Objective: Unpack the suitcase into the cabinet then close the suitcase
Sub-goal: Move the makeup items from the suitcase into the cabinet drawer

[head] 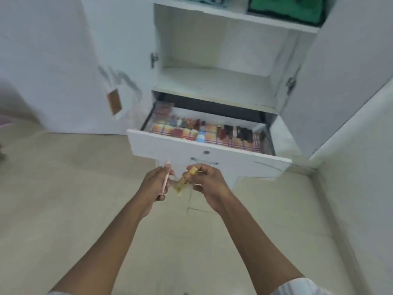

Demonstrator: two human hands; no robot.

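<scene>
Both hands are held out in front of a white cabinet (212, 50), just below its pulled-out drawer (204, 149). The left hand (154, 185) has its fingers curled around a slim pink tube (165, 179). The tube's long axis runs nearly upright in the picture, leaning slightly right at the top; its pale upper end sticks out above the fingers toward the drawer front, and its lower end reaches down to the heel of the hand.

The right hand (209, 184) pinches a small yellow bottle (184, 180) between thumb and curled fingers. The bottle's long axis lies on a diagonal: its yellow cap end points up and to the right, tucked under the fingertips, and its clear amber body points down and to the left, toward the left hand. The 2 items sit close together between the hands; blur makes it impossible to tell whether they touch.

The drawer stands open, lined with a checked paper (236, 142) and filled with a row of small cosmetics (212, 128), among them a little white and blue bottle (201, 137). Above the drawer is a bare shelf (212, 81), and higher up a green folded cloth (285, 9) rests on another shelf. Both cabinet doors (344, 81) are swung open. The floor (63, 188) is pale tile.
</scene>
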